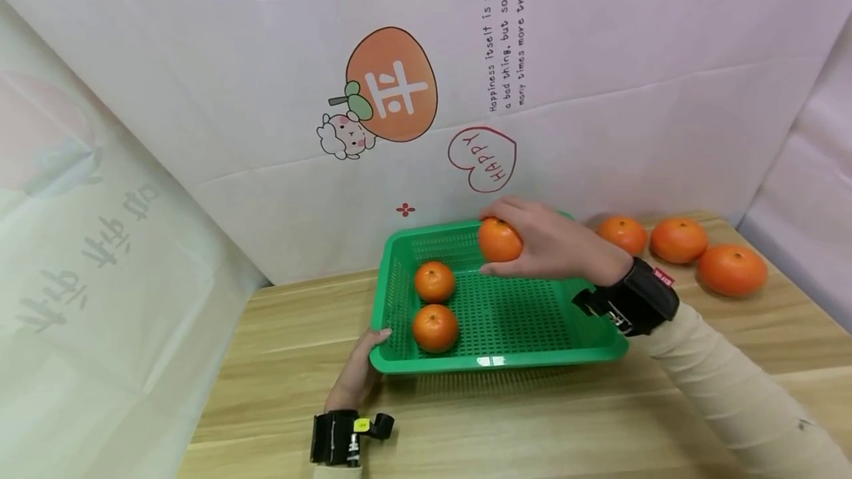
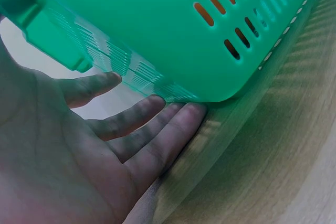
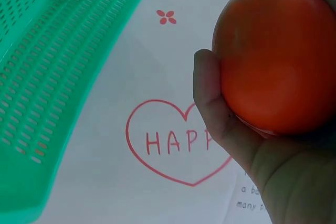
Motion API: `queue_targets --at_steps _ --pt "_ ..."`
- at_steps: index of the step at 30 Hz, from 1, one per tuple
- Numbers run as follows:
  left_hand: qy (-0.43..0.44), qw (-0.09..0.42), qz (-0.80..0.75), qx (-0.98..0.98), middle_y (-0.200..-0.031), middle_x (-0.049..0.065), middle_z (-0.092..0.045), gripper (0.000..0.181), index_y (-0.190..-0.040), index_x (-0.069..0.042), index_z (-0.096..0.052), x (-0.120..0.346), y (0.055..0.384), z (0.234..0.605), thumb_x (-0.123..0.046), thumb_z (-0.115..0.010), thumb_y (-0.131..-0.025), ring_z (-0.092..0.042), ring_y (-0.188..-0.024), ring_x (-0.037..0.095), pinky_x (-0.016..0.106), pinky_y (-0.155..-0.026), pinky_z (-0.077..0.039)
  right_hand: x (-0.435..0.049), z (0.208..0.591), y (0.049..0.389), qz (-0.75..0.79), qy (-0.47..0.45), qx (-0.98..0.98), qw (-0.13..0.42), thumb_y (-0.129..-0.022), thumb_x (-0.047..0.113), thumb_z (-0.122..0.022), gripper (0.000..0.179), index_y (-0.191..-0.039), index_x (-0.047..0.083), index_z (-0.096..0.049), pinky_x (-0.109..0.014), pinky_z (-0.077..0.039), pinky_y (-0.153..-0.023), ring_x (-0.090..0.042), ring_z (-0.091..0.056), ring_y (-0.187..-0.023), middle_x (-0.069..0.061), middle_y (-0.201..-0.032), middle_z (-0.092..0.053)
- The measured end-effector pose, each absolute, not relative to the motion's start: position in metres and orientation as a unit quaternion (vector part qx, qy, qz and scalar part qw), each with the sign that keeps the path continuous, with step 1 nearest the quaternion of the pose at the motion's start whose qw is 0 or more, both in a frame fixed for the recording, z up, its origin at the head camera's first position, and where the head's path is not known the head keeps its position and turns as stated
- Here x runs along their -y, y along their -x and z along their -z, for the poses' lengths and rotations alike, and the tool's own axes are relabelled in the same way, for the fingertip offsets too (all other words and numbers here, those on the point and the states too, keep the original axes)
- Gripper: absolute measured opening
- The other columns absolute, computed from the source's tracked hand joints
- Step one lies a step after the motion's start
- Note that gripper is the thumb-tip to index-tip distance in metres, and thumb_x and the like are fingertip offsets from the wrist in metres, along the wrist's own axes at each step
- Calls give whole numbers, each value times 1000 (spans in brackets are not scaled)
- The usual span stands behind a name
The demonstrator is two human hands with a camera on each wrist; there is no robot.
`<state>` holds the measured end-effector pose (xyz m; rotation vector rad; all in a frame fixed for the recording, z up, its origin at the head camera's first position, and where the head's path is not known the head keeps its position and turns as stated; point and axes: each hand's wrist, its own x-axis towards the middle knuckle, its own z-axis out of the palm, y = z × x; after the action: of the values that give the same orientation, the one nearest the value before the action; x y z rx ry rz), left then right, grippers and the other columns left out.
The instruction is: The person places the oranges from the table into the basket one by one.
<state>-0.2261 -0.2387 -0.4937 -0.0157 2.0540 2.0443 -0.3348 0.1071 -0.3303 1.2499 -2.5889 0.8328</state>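
Observation:
My right hand (image 1: 546, 242) grips a tangerine (image 1: 500, 240) over the back part of a green plastic basket (image 1: 492, 363). In the right wrist view, fingers and thumb curl round the tangerine (image 3: 278, 56), which is smooth and deep orange. Two more tangerines, a back one (image 1: 435, 282) and a front one (image 1: 435, 328), sit inside the basket along its left side. At the basket's front left corner, my left hand (image 1: 359, 372) holds on with the thumb over the rim. The left wrist view shows its fingers (image 2: 157, 145) against the outside of the basket, low by the table.
Three tangerines lie on the wooden table (image 1: 293, 346) right of the basket: one (image 1: 622, 235) partly behind my right hand, one (image 1: 679, 239) beside it, and one (image 1: 732, 270) nearer. A white printed cloth (image 1: 279, 109) rises behind the basket, with more cloth at both sides.

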Motion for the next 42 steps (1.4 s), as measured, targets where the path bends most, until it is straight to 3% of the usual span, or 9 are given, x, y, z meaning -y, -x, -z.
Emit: queue_targets --at_steps 10,23,38,42 --pt "5 124 -699 -704 -162 21 -39 68 -166 -15 -26 238 227 495 -40 -40 -104 -47 -134 20 38 -114 -31 -85 339 344 -276 -428 860 38 -82 40 -89 67 -136 12 -60 -32 -56 -76 -20 -63 -97 -10 -126 -64" --pt "-1 119 -704 -700 -156 24 -44 66 -164 -11 -29 238 227 499 -37 -39 -104 -51 -127 19 36 -111 -36 -63 352 362 -277 -440 854 0 -83 39 -87 67 -137 11 -60 -30 -56 -73 -19 -63 -93 -10 -126 -64" --pt "1 117 -704 -700 -153 23 -46 66 -162 -10 -32 232 231 501 -37 -41 -103 -53 -125 19 36 -111 -37 -49 370 379 -259 -456 851 -13 -83 38 -87 63 -134 11 -61 -30 -56 -73 -20 -62 -96 -11 -126 -64" --pt "-6 123 -704 -700 -152 16 -48 63 -164 -8 -27 231 231 494 -31 -37 -106 -53 -125 14 31 -109 -38 -48 374 382 -255 -455 853 -18 -84 40 -87 65 -136 11 -60 -30 -56 -74 -21 -63 -97 -12 -129 -63"
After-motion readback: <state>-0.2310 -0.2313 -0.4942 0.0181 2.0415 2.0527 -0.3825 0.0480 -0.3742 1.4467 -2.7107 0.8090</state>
